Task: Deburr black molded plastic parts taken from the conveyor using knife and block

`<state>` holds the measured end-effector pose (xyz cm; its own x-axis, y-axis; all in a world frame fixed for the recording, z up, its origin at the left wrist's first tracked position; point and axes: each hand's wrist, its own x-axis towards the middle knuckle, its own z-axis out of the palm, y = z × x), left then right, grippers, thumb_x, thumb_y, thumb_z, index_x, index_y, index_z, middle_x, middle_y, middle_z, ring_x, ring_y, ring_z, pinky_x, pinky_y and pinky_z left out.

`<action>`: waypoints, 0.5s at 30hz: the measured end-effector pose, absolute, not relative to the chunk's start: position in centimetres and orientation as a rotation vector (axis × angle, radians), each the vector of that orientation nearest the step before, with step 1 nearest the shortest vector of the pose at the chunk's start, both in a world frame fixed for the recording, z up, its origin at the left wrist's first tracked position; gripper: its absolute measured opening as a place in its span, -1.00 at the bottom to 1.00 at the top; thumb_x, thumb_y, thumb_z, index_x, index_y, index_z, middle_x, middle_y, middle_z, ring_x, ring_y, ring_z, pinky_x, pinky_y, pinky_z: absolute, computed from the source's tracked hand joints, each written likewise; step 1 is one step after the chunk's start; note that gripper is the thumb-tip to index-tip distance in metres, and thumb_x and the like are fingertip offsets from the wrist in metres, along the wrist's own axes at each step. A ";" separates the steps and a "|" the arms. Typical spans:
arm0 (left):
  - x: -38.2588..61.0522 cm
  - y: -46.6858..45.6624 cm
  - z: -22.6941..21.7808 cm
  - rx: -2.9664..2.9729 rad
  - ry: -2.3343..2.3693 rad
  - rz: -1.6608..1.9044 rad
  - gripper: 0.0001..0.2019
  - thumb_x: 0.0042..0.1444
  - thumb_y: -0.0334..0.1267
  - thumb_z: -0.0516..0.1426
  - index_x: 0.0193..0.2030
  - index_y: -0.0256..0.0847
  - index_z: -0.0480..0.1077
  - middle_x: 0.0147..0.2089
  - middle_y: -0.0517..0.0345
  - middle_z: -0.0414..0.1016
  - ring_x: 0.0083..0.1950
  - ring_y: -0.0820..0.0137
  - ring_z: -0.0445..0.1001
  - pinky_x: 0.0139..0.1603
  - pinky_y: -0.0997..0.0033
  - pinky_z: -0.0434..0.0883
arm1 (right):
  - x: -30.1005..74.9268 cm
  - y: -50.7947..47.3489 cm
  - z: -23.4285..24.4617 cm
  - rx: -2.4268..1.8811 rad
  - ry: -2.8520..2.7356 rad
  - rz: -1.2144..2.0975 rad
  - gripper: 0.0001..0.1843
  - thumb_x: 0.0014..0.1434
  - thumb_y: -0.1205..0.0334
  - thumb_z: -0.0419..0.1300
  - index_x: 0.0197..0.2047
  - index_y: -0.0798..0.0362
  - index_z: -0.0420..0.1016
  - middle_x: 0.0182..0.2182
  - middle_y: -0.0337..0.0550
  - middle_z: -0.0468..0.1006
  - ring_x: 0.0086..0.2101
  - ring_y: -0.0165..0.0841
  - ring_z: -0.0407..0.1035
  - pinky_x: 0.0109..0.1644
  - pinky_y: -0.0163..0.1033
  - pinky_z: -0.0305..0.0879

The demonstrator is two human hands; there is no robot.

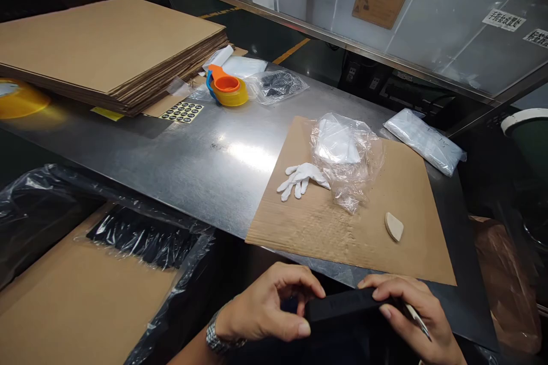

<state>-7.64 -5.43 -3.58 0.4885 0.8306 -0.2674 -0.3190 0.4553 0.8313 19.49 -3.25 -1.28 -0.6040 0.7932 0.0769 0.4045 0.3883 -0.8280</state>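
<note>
A black oblong block (342,307) is held between my two hands, just off the near edge of the table. My left hand (274,305), with a metal watch on the wrist, pinches its left end between thumb and fingers. At its right end, the fingers and thumb of my right hand (413,308) grip the block. A thin, pointed pen-like tool (416,319) is also tucked in my right hand; its exact kind cannot be made out. Beyond the hands, a cardboard sheet (308,236) carries a white glove (303,178), a clear plastic bag (349,179) and a beige wedge-shaped pad (394,227).
Stacked cardboard sheets (107,45) cover the table's far left. Near them sit an orange tape dispenser (229,85), a sticker sheet (182,112) and a bagged black item (280,84). A plastic-wrapped white packet (423,140) lies at right. A plastic-lined carton (85,296) stands lower left.
</note>
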 end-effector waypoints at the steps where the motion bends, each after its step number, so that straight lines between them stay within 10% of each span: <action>1: -7.6 -5.4 -3.5 0.812 0.744 0.793 -0.72 -0.25 -0.31 0.31 -0.28 -0.18 0.53 -0.38 0.14 0.37 -0.44 0.45 0.31 -0.38 0.42 0.28 | 19.4 -3.2 -1.2 -1.026 -2.181 1.115 -0.83 0.15 0.36 0.10 -0.17 -0.02 0.38 -0.24 -0.08 0.57 -0.19 -0.22 0.48 -0.13 -0.20 0.40; 15: -7.2 -5.3 -3.6 0.756 0.743 0.852 -0.72 -0.24 -0.37 0.29 -0.45 -0.21 0.23 -0.36 0.16 0.38 -0.43 0.50 0.27 -0.37 0.46 0.23 | 19.9 -3.7 -1.8 -1.104 -2.152 1.056 -0.86 0.15 0.33 0.11 -0.20 -0.03 0.39 -0.21 -0.09 0.57 -0.19 -0.23 0.47 -0.14 -0.21 0.40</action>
<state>-7.21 -5.26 -3.64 0.4541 0.8525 -0.2588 -0.3725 0.4455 0.8141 19.90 -3.70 -1.79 -0.5482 0.8327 0.0782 0.4475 0.3711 -0.8137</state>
